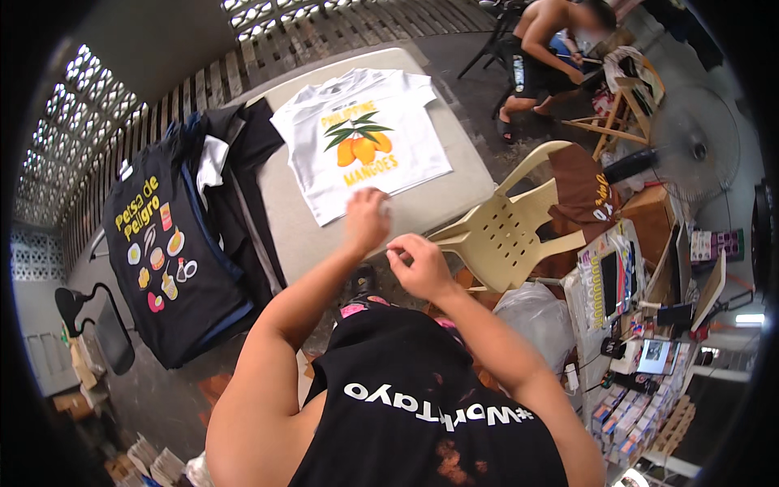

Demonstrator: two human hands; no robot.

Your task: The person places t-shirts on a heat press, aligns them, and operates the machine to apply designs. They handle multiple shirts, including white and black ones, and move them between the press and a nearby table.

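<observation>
A white T-shirt (369, 138) printed with yellow mangoes, green leaves and yellow lettering lies flat on the pale table (438, 191). My left hand (369, 221) is just off the shirt's lower hem, over the table's near edge. Its fingers are blurred, and a faint pale patch shows beside them that I cannot make out. Just right of it and closer to my body, my right hand (419, 266) is raised in front of the table edge. Thumb and fingertips are drawn together there; whatever is between them, if anything, is too small to name.
Dark printed shirts (174, 243) hang in a stack over the table's left end. A beige plastic chair (511, 235) with a brown cloth (578, 191) stands at the right, near a fan (694, 150). Another person (548, 49) bends over at the far right. A plastic bag (535, 321) sits below the chair.
</observation>
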